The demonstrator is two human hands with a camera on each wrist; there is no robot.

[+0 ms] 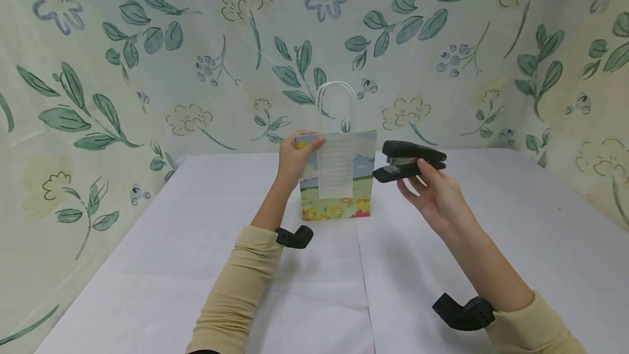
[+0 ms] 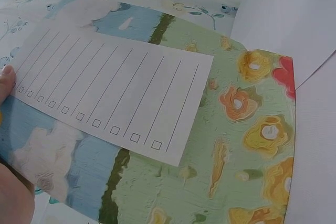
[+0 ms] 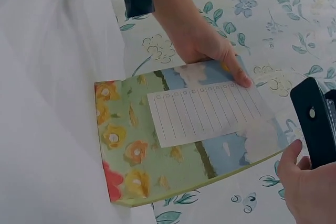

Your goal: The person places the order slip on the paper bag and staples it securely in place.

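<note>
A paper gift bag [image 1: 363, 184] painted with flowers, sky and clouds stands upright in the head view, its white handles [image 1: 339, 85] raised. Against its front lies a white checklist sheet [image 1: 336, 171] with ruled lines and small boxes. My left hand [image 1: 295, 157] pinches the bag's upper left edge together with the sheet, thumb over the paper. To the right of the bag, my right hand [image 1: 437, 195] grips a black stapler [image 1: 413, 160], its jaws apart and its front end pointing at the bag. The right wrist view shows the stapler [image 3: 315, 121] beside the bag's top edge.
A white cloth covers the table [image 1: 196, 266]. Behind it hangs a floral curtain [image 1: 206, 59], which continues down the left and right sides. Each wrist carries a black camera mount [image 1: 464, 313] near the sleeve cuff.
</note>
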